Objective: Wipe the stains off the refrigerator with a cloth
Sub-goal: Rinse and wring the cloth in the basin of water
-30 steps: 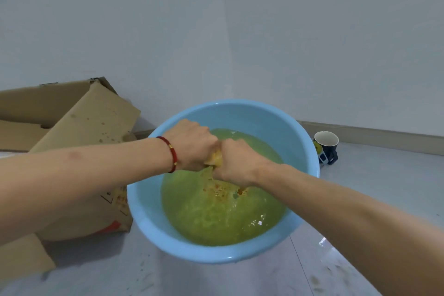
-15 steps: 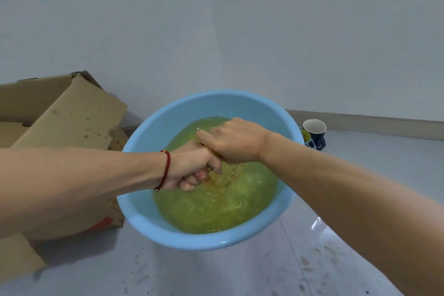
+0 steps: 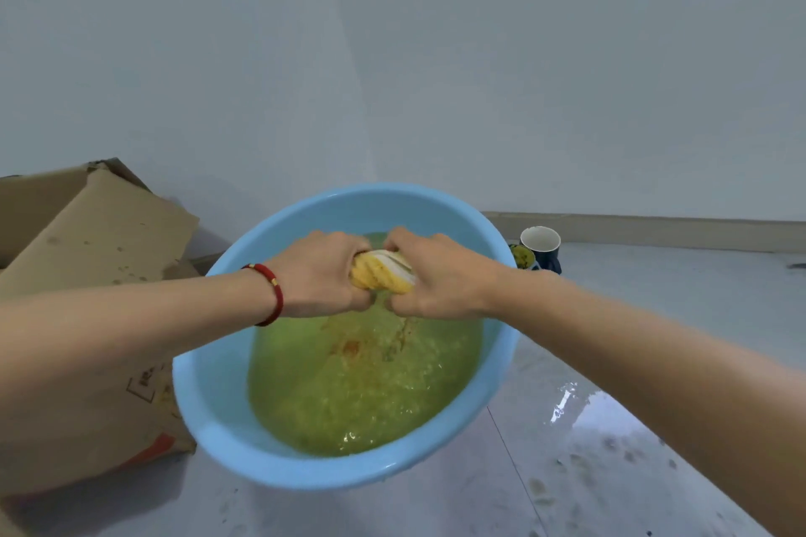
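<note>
- Wringing is under way: the twisted yellow-and-white cloth is gripped between the left hand and the right hand, the fingers of both clenched tightly around its ends, and it is held just above the murky yellow-green water near the far rim of the round light-blue plastic basin.
- Dirty water could be squeezed past the near or right rim and onto the floor if the twist is made off-centre; care is judged to be needed here, since a puddle is already seen on the grey floor beside the basin's right edge.
- A cloth rinsed in water this discoloured is likely to carry residue back, so fresh smears could be left on the refrigerator, which is not in view.
- Brown and reddish specks are seen floating under the hands and could be picked up again.
- The basin is set on the speckled, wet floor near a corner of plain white walls.
- A stained brown cardboard box is touched by the basin's left side, and a dark blue mug stands by the baseboard past the right rim.
</note>
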Action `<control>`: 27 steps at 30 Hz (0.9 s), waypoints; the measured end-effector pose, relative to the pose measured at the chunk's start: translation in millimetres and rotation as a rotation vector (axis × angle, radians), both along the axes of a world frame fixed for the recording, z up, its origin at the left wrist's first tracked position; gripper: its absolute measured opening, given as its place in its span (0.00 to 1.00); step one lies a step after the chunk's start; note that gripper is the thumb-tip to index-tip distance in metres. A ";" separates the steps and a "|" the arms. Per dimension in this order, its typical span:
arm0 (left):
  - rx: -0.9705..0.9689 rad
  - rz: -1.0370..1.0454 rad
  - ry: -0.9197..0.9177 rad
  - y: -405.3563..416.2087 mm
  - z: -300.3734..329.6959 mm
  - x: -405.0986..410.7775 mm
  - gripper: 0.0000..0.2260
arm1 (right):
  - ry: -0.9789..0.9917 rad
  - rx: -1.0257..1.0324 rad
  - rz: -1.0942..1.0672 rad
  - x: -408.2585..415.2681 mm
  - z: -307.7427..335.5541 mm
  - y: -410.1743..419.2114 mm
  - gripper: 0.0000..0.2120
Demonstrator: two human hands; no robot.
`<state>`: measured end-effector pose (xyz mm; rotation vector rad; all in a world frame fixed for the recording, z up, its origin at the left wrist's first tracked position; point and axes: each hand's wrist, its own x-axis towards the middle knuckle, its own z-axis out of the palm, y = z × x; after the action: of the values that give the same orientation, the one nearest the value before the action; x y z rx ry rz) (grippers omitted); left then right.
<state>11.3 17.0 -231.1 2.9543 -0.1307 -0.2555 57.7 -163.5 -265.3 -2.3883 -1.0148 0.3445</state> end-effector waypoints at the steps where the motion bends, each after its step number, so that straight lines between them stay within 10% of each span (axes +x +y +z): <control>1: -0.069 -0.043 -0.042 -3.7 5.8 4.1 0.11 | 0.115 0.034 -0.056 -2.1 6.3 -15.6 0.22; 11: -0.990 -0.340 0.086 -216.9 15.0 52.5 0.27 | 0.754 0.571 -0.450 -58.2 30.8 -260.9 0.26; 18: -1.210 -0.536 0.583 -433.9 -7.0 17.0 0.18 | 0.474 0.833 -1.078 -186.2 17.4 -403.5 0.15; 27: -1.100 -1.072 1.064 -604.5 -31.0 -133.8 0.09 | 0.101 0.830 -1.739 -372.2 21.8 -457.5 0.24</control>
<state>-122.4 -587.4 -262.1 1.1820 -1.1707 -1.2674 -314.6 -621.1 -243.5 -1.6019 0.9528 -0.5025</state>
